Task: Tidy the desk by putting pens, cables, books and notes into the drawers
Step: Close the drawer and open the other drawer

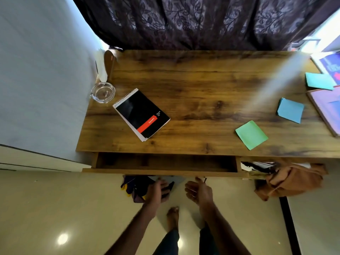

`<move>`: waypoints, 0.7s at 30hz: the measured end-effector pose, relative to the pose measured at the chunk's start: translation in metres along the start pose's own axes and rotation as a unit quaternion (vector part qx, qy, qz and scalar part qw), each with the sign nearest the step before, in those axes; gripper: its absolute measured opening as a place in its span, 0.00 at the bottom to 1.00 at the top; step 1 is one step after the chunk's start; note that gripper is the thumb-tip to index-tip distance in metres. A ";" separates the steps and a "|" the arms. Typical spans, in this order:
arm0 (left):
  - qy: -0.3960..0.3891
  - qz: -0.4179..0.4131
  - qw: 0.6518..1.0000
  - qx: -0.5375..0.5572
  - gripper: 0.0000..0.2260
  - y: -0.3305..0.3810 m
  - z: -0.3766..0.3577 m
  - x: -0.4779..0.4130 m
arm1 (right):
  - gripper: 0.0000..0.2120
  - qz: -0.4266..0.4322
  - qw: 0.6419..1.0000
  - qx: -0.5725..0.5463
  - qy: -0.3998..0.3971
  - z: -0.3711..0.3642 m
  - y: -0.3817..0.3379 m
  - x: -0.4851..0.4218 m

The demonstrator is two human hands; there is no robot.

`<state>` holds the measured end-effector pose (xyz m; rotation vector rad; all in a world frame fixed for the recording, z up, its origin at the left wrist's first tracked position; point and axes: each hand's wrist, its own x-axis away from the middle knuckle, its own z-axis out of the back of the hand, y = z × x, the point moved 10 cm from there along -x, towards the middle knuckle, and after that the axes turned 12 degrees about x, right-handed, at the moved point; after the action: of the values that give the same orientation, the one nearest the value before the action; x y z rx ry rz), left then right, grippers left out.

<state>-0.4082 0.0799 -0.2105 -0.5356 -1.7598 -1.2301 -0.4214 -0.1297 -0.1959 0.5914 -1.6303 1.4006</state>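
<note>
Below pulled-out drawer (165,170), all blur: left hand (156,191) curled near something dark, grip impossible to tell; right hand (198,191) slack-fingered, empty. Book (324,109) cropped right.

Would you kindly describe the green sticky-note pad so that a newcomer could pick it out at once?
Start at the wooden desk and look to its right half, close to the front edge above the open drawers. The green sticky-note pad lies flat there, turned diamond-wise. It is the only green one and nearest the edge; the blue pad and the teal pad sit farther back.
</note>
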 end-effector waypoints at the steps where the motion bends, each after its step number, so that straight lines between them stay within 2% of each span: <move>1: -0.003 -0.119 0.979 -0.163 0.21 0.020 -0.003 0.020 | 0.14 0.076 0.993 0.095 -0.003 -0.006 -0.018 0.022; 2: -0.014 -0.252 0.922 -0.294 0.18 0.040 -0.014 0.043 | 0.13 0.160 0.972 0.173 -0.002 -0.013 -0.036 0.040; 4: -0.029 -0.457 0.779 -0.429 0.13 0.070 -0.043 0.089 | 0.07 0.321 0.895 0.307 0.049 -0.022 -0.077 0.071; 5: -0.034 -0.516 0.727 -0.452 0.13 0.081 -0.056 0.101 | 0.05 0.383 0.840 0.375 0.082 -0.027 -0.092 0.075; 6: -0.033 -0.541 0.701 -0.462 0.13 0.090 -0.064 0.105 | 0.08 0.422 0.784 0.443 0.104 -0.034 -0.102 0.076; 7: -0.030 -0.543 0.688 -0.480 0.14 0.096 -0.069 0.098 | 0.12 0.432 0.740 0.503 0.113 -0.039 -0.107 0.068; 9: -0.021 -0.501 0.660 -0.559 0.14 0.096 -0.080 0.078 | 0.17 0.391 0.686 0.603 0.111 -0.043 -0.101 0.045; 12: -0.030 -0.425 0.614 -0.664 0.17 0.072 -0.084 0.057 | 0.15 0.378 0.641 0.661 0.097 -0.039 -0.095 0.052; 15: -0.030 -0.446 0.618 -0.647 0.16 0.069 -0.082 0.069 | 0.14 0.373 0.640 0.666 0.091 -0.031 -0.093 0.065; 18: -0.046 -0.435 0.605 -0.665 0.17 0.050 -0.069 0.080 | 0.14 0.364 0.641 0.671 0.075 -0.027 -0.073 0.075; 20: -0.073 -0.423 0.612 -0.665 0.16 0.038 -0.059 0.092 | 0.14 0.357 0.651 0.666 0.068 -0.020 -0.053 0.083; 21: -0.079 -0.429 0.603 -0.668 0.16 0.030 -0.054 0.101 | 0.14 0.351 0.659 0.662 0.065 -0.015 -0.041 0.086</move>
<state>-0.4133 0.0297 -0.1032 -0.5692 -0.7806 -3.2908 -0.4264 -0.1097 -0.1017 0.5799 -0.3637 3.1123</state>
